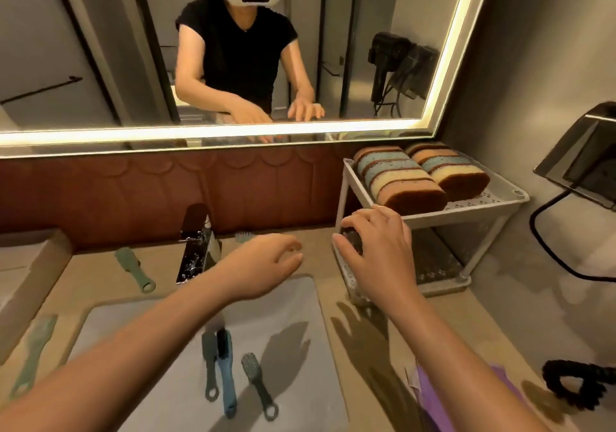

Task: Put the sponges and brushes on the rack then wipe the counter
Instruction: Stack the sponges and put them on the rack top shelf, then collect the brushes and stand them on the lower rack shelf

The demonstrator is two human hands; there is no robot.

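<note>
Beige counter [493,311], sink sunk in it. Rear right: white two-tier rack [466,213]. Behind sink: faucet [196,248], green brush [133,268] just left. Left edge: cardboard box [30,275], second green brush [31,355]. Front right: purple cloth [430,391], black coiled cord [573,381].

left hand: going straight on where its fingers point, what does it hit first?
Probably the right hand, at the lower shelf of the rack: the left hand points rightward over the sink at it. Depth is unclear, so it might pass nearer the camera.
</note>
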